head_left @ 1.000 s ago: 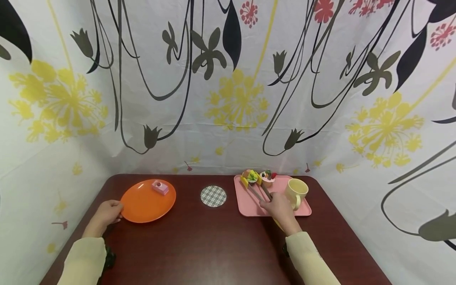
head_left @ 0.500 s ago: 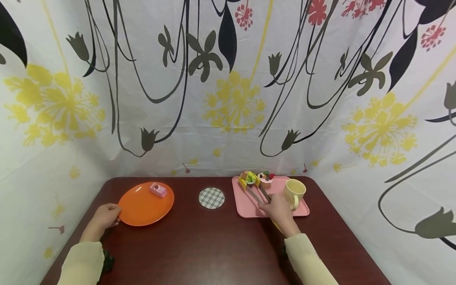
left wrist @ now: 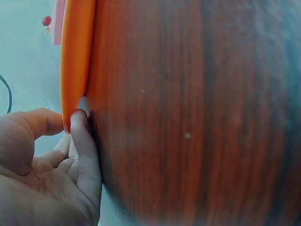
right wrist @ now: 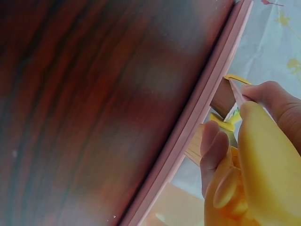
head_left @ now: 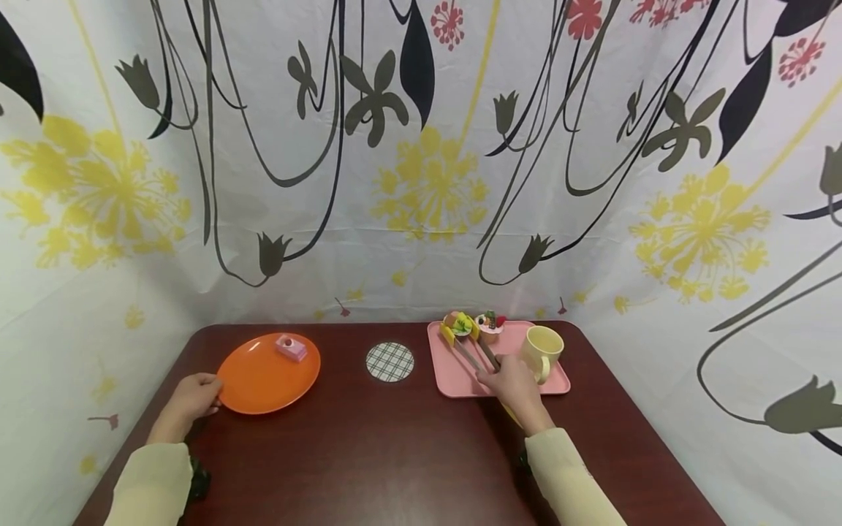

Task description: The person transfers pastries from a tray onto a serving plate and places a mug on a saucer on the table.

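Note:
At the left, my left hand pinches the near-left rim of an orange plate between thumb and fingers. The left wrist view shows the thumb on one face of the plate and a finger under the other. A small pink cake slice lies toward the plate's far side. My right hand grips yellow-handled tongs over a pink tray. The yellow tong tips stand on either side of a small tart with green and yellow topping. In the right wrist view, fingers wrap the tongs' yellow handle.
Beside the tart sits a fruit-topped cupcake. A pale yellow mug stands on the tray's right side, close to my right hand. Between plate and tray lies a round checked coaster. A patterned cloth hangs behind the table's far edge.

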The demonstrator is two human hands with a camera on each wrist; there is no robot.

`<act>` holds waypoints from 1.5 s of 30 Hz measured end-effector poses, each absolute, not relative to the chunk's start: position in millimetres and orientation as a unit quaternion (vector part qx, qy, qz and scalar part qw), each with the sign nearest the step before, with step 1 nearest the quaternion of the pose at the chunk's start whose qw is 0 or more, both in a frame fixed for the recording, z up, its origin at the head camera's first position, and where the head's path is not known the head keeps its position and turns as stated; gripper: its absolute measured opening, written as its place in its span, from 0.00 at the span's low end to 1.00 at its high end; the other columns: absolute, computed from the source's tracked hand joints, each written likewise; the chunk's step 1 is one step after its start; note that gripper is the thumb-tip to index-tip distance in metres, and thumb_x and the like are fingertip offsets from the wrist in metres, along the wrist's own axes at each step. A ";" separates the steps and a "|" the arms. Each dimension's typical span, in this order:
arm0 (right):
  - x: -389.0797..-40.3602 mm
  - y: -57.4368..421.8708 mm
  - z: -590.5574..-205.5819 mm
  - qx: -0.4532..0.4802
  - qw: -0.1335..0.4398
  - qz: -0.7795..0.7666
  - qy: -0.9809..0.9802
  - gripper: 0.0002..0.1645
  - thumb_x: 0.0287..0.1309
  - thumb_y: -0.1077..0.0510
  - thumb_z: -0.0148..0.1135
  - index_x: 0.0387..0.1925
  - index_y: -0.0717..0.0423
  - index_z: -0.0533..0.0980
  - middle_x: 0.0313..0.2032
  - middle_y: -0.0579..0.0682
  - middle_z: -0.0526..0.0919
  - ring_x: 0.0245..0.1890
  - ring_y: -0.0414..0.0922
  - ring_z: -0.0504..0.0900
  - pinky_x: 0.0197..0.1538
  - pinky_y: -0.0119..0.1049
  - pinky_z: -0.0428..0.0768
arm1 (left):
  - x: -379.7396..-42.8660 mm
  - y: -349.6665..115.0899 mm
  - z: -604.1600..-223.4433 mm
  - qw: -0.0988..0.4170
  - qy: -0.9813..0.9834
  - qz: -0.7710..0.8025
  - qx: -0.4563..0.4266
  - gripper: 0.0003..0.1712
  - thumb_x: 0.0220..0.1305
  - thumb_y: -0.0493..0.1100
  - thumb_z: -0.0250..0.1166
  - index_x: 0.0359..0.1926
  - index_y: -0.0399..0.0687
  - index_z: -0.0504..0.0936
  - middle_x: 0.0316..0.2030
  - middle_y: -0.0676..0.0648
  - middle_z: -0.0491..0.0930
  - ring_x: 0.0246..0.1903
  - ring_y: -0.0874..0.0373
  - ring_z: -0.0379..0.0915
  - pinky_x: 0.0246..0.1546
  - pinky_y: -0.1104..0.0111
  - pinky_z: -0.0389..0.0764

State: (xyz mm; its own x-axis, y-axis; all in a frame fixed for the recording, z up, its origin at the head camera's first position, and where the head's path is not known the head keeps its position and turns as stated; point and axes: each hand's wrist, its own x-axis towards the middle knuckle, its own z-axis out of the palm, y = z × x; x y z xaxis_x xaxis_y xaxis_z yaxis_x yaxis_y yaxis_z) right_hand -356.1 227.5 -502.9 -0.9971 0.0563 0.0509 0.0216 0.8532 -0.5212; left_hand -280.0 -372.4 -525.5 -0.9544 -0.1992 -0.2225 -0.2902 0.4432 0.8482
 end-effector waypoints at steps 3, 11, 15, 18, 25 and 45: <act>-356.2 226.9 -502.2 -0.019 0.036 0.266 -0.963 0.20 0.59 0.45 0.78 0.32 0.56 0.82 0.20 0.49 0.75 0.23 0.47 0.74 0.28 0.39 0.67 | -280.7 -373.5 -527.1 0.044 0.848 0.507 -0.147 0.31 0.78 0.41 0.48 0.67 0.14 0.65 0.37 0.42 0.78 0.32 0.58 0.76 0.32 0.73 0.85; -353.5 223.4 -497.0 -0.022 0.031 0.280 -0.959 0.18 0.59 0.46 0.78 0.33 0.56 0.83 0.23 0.50 0.78 0.25 0.48 0.76 0.28 0.38 0.69 | -280.4 -374.4 -528.0 0.042 0.849 0.505 -0.150 0.31 0.78 0.41 0.48 0.67 0.14 0.65 0.37 0.42 0.78 0.32 0.58 0.76 0.32 0.73 0.84; -352.0 220.9 -493.4 -0.017 0.037 0.288 -0.957 0.18 0.59 0.46 0.78 0.30 0.55 0.82 0.22 0.50 0.77 0.25 0.48 0.75 0.27 0.38 0.69 | -279.2 -374.2 -527.2 0.041 0.849 0.505 -0.152 0.31 0.78 0.41 0.48 0.67 0.14 0.65 0.37 0.42 0.78 0.32 0.58 0.76 0.32 0.73 0.84; -350.8 218.7 -491.4 -0.010 0.045 0.287 -0.957 0.19 0.58 0.45 0.78 0.28 0.55 0.81 0.21 0.49 0.76 0.24 0.47 0.75 0.27 0.38 0.68 | -278.5 -374.5 -526.9 0.040 0.848 0.505 -0.154 0.31 0.78 0.41 0.48 0.67 0.14 0.65 0.37 0.41 0.78 0.32 0.58 0.76 0.32 0.73 0.84; -349.5 211.1 -491.5 -0.003 0.048 0.295 -0.954 0.19 0.57 0.45 0.79 0.27 0.55 0.82 0.19 0.48 0.75 0.23 0.47 0.74 0.26 0.37 0.68 | -279.4 -377.8 -529.9 0.037 0.848 0.506 -0.152 0.31 0.79 0.41 0.48 0.67 0.13 0.64 0.36 0.40 0.78 0.31 0.57 0.76 0.31 0.73 0.84; -339.2 177.0 -490.0 0.016 0.058 0.326 -0.944 0.16 0.57 0.47 0.77 0.27 0.52 0.80 0.19 0.46 0.71 0.22 0.45 0.72 0.27 0.37 0.68 | -283.7 -373.2 -534.2 0.030 0.852 0.500 -0.154 0.29 0.77 0.42 0.47 0.64 0.16 0.68 0.38 0.39 0.79 0.35 0.54 0.77 0.34 0.68 0.84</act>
State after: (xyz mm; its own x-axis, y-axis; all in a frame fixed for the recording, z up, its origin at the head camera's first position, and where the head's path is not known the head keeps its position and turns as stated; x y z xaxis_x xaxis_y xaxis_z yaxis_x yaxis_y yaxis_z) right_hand -339.2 177.0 -490.0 -0.9928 0.0075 0.1195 -0.0678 0.7876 -0.6125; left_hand -283.7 -373.2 -534.2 -0.9506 -0.2325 -0.2056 -0.2927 0.4521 0.8425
